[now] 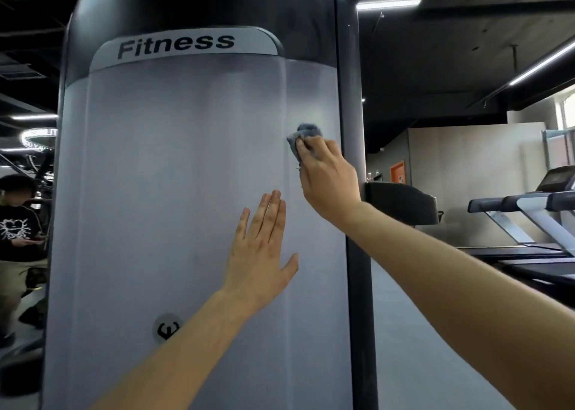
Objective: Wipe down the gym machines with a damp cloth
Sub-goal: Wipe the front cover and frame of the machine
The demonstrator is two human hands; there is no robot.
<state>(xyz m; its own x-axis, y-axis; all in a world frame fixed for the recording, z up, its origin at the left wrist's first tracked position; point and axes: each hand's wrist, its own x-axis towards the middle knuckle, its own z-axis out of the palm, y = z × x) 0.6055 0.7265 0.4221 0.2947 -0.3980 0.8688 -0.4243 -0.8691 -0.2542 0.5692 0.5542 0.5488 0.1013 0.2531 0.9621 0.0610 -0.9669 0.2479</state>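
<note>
1. Grey cloth (303, 138), bunched in the right hand (326, 179) fingers, presses the machine panel (174, 191) right of centre.
2. Left hand (259, 250) rests flat, fingers straight, lower left of it; unwiped panel lies leftward.

Dark ceiling (466, 67), strip lights (389, 4); grey floor (413, 331); treadmills (529, 216) right; window (567, 110) far right.

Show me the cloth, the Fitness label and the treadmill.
cloth (306, 130): head view, bunched top above the fingers.
Fitness label (175, 46): head view, middle of the lettering.
treadmill (525, 200): head view, dark handrail.
</note>
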